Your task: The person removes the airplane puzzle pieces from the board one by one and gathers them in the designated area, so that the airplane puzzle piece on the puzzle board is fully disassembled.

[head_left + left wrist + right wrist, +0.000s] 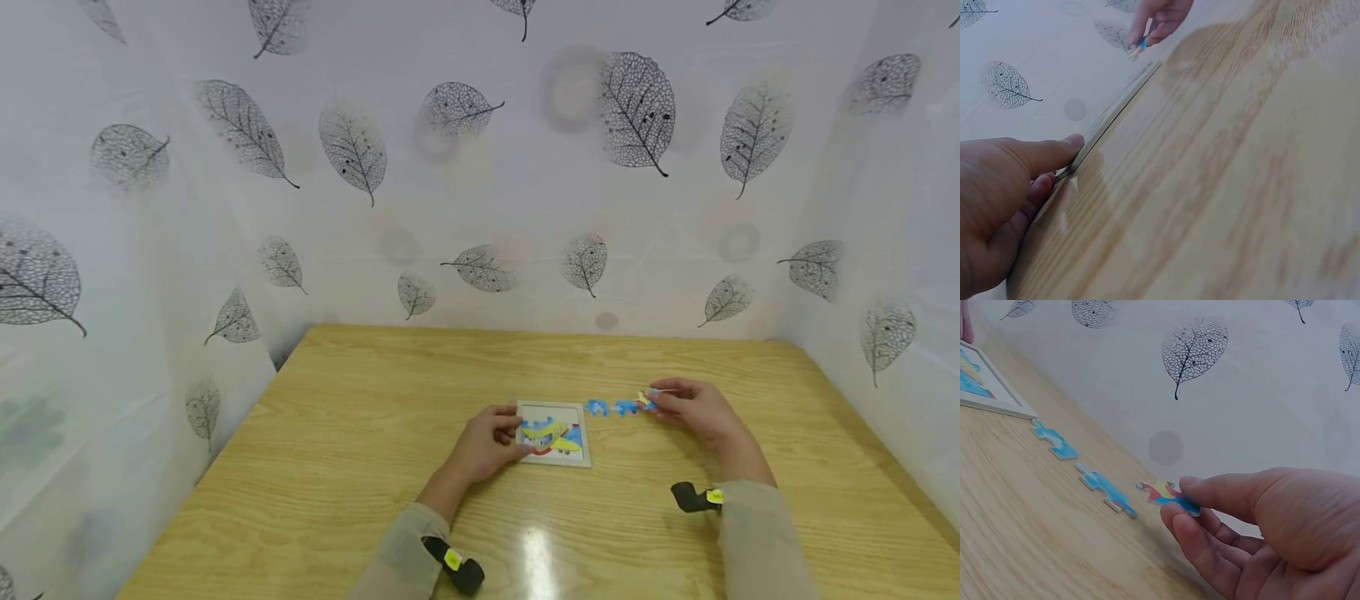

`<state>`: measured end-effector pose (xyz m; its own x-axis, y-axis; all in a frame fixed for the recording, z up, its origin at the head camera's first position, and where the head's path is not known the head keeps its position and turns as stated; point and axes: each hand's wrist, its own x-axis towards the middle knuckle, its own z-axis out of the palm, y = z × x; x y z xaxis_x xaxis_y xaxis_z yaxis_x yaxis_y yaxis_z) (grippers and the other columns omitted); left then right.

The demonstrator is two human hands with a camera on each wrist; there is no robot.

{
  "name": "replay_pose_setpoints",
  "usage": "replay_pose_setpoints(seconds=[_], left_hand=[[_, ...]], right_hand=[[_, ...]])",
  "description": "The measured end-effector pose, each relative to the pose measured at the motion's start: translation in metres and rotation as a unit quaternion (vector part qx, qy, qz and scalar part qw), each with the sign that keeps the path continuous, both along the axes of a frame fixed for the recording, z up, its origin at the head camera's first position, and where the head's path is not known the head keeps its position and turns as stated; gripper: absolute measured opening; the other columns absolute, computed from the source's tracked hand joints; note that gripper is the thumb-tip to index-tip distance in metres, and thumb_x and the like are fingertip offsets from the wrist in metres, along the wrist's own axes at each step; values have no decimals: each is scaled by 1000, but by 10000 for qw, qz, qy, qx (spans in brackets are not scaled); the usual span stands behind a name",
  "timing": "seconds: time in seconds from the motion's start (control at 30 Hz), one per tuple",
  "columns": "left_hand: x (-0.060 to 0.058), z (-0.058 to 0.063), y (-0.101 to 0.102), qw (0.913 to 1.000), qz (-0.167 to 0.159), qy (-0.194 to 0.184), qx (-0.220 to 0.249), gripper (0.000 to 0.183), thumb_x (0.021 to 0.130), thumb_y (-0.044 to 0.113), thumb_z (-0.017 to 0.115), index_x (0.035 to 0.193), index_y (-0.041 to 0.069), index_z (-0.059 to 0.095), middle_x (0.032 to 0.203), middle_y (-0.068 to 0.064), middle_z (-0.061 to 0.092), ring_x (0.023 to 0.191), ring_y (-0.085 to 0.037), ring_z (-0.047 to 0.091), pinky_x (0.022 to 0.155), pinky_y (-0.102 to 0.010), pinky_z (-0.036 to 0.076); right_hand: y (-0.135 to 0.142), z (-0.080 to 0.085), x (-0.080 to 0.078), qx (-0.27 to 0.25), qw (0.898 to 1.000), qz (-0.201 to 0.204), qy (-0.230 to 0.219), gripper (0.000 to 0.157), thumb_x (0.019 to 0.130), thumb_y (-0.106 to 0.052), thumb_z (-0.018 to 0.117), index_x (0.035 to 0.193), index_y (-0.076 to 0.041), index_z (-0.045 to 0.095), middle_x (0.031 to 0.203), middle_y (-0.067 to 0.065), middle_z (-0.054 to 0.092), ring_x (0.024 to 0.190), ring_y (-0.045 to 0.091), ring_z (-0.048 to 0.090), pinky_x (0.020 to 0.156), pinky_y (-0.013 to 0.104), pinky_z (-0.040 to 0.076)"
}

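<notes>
A white-rimmed jigsaw tray (pixel 587 442) lies on the table, partly filled with a picture of a yellow and red aeroplane on blue. My left hand (pixel 480 444) grips its left edge, the thumb over the rim; in the left wrist view the thumb (pixel 1054 153) presses the rim from above. Off to the right, my right hand (pixel 702 408) pinches a blue, yellow and red jigsaw piece (pixel 1161 492) between thumb and fingers, raised above the tabletop. Two loose blue jigsaw pieces, one near the tray (pixel 1055 440) and one farther right (pixel 1107 489), lie between the tray and that hand.
The wooden table (pixel 337 417) extends around the tray on all sides. Behind it and along both sides hangs a pale curtain (pixel 525 192) printed with dark leaves. Black devices with yellow labels are worn on the left cuff (pixel 453 562) and right cuff (pixel 697 497).
</notes>
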<state>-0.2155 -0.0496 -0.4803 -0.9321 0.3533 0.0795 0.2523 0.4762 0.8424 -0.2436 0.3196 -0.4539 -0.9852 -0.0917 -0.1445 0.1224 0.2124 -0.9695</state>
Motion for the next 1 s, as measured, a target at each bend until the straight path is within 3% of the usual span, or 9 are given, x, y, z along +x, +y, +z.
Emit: replay_pose_setpoints(seconds=[0.4,0.6,1.0], left_hand=[[-1,-1,1,9999,60,-129,-3,51,87,23,79,131,3,65,143,-5,54,97,-11,58,84,-24,51],[-2,0,1,10000,27,-3,11,51,85,21,81,130,0,65,139,-9,56,95,-13,58,82,-23,51],[-1,0,1,10000,47,-16,-17,51,85,21,81,129,0,66,137,-9,57,94,-11,57,81,-23,51]], right_hand=[[3,1,2,559,9978,-306,-184,51,97,-13,65,136,15,48,94,-5,65,80,4,67,74,21,58],[4,-1,2,752,9960,-468,-142,51,96,-12,67,134,16,48,90,-6,66,77,2,67,71,20,58],[-4,3,5,1315,9876,-787,-341,48,90,-11,73,125,15,54,81,-5,67,66,5,63,62,22,54]])
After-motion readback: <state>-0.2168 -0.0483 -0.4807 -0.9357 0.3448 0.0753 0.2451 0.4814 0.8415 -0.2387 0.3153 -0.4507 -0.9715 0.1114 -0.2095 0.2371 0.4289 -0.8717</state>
